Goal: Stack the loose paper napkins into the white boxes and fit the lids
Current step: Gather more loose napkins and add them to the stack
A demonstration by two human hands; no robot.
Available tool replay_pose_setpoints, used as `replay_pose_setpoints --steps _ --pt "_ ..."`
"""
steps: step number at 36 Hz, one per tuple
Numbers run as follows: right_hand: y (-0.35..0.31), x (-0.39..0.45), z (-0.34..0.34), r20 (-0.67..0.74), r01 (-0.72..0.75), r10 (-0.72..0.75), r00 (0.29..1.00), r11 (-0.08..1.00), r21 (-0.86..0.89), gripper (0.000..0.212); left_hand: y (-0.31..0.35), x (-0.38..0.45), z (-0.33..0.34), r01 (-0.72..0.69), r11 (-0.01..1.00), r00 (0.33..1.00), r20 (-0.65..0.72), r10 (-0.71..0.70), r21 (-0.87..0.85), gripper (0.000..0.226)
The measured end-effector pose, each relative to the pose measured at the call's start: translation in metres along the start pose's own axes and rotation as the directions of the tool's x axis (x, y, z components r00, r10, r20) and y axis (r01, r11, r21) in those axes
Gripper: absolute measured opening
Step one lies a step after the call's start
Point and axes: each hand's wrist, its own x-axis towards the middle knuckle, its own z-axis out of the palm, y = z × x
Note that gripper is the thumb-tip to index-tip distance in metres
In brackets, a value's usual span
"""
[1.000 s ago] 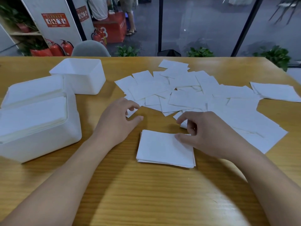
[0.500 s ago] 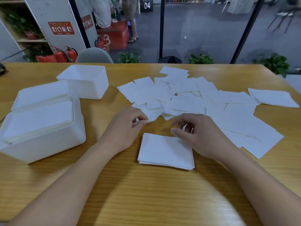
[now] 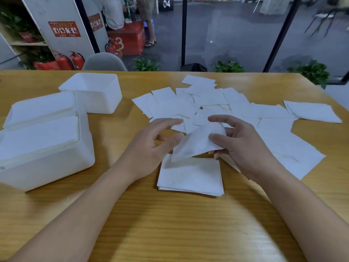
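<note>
My right hand [image 3: 239, 144] pinches a single white napkin [image 3: 196, 143] and holds it lifted above a small neat stack of napkins [image 3: 190, 175] on the wooden table. My left hand [image 3: 151, 146] hovers beside that napkin, fingers loosely spread; its thumb is at the napkin's left edge. Several loose napkins [image 3: 236, 108] lie scattered behind both hands. At the left, a white box [image 3: 47, 167] is filled with napkins. A second white box [image 3: 98, 103] stands empty behind it, and a flat white lid [image 3: 39, 105] leans behind the full box.
A separate pile of napkins [image 3: 313, 112] lies at the far right near the table edge. A grey chair back [image 3: 104, 62] rises behind the table's far edge. Bare wood [image 3: 170, 224] stretches in front of the stack.
My right hand has picked one napkin up off the table and lifted it over the stack. My left hand has risen from the table toward it.
</note>
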Motion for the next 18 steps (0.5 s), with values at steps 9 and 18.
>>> replay_pose_setpoints --steps 9,18 --pt "-0.011 -0.008 0.002 0.082 0.087 -0.080 0.993 0.993 -0.085 0.027 0.005 0.002 -0.002 0.171 0.932 0.985 0.058 -0.160 -0.320 0.035" --pt "-0.005 -0.007 -0.008 0.179 0.039 0.050 0.983 0.886 -0.463 0.013 -0.003 0.000 -0.013 0.171 0.974 0.953 0.276 -0.124 -0.151 0.032"
